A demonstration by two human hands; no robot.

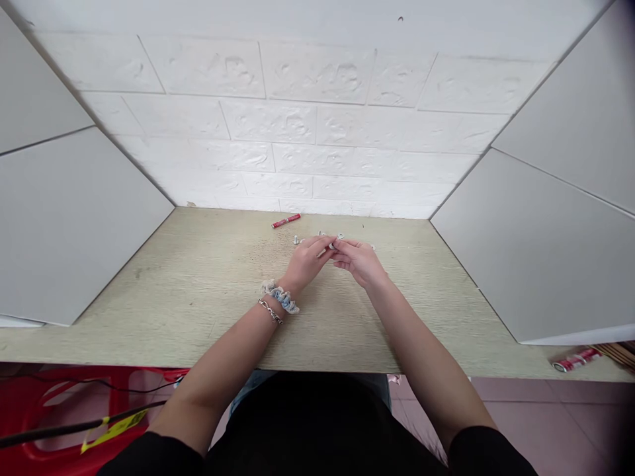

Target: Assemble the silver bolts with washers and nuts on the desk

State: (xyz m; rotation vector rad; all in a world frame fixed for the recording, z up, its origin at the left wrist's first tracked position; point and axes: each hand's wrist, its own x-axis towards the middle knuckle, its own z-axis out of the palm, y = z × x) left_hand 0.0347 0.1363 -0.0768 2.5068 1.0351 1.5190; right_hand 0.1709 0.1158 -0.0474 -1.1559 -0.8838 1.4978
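Holds left hand (308,261) and right hand (361,260) close together over the far middle of the table (208,277), fingertips pressed together, pinching a piece (332,246) between both. Cannot make out its shape: small, white and mostly covered by fingers. Just beyond, can see loose bits (296,240), white too, some partly hidden behind the hands; cannot tell whether all rest on the table. Farther left, near the wall (297,125), can see a red tube (286,221), with markings too small to read. At the near right, can see a second tube (578,360), just beside sticks (618,356) cut off at the right. Wears a scrunchie (282,297) and bracelet (270,311) on the left wrist. Below the table's near left edge, can see red plastic (30,403), too cut off to name, crossed by a cable (54,433).
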